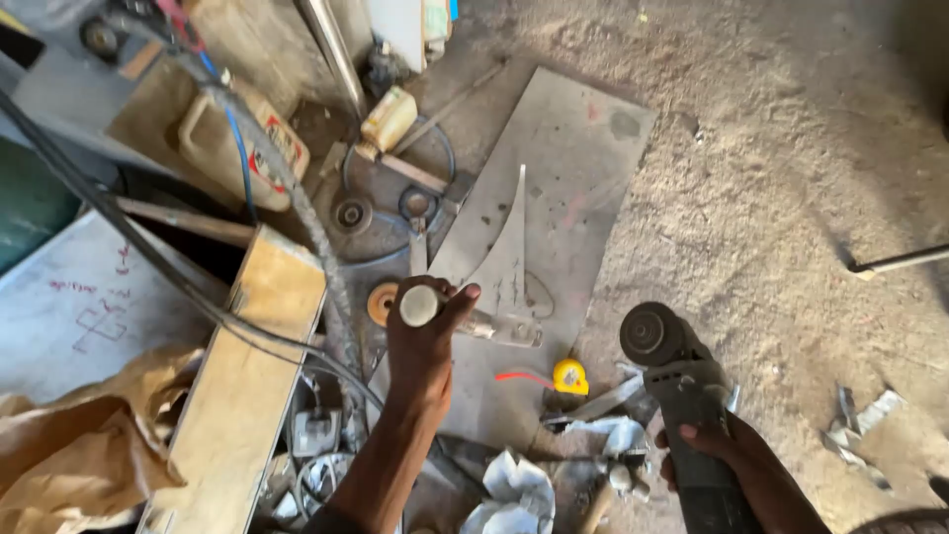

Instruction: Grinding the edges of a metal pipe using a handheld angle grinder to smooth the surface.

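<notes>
Right hand (727,457) is wrapped closed around the body of an angle grinder (682,396), low in the right of the frame. Grinder's long axis runs from the lower right up toward the upper left; its disc (647,334) is at the far end, face turned up toward the camera, just off the right edge of a flat steel plate (563,178).

Left hand (427,331) is closed on a pale cylindrical handle (419,305), end-on to the camera, above the plate's lower left part.

A curved pointed metal cutout (506,262) lies on the plate, tip pointing away from the person. A yellow tape measure (569,377) lies near the plate's near edge, between the hands.

Left side is crowded: wooden beam (247,386), cables, jerrycan (242,148). Bare dirt floor (791,168) lies to the right.
</notes>
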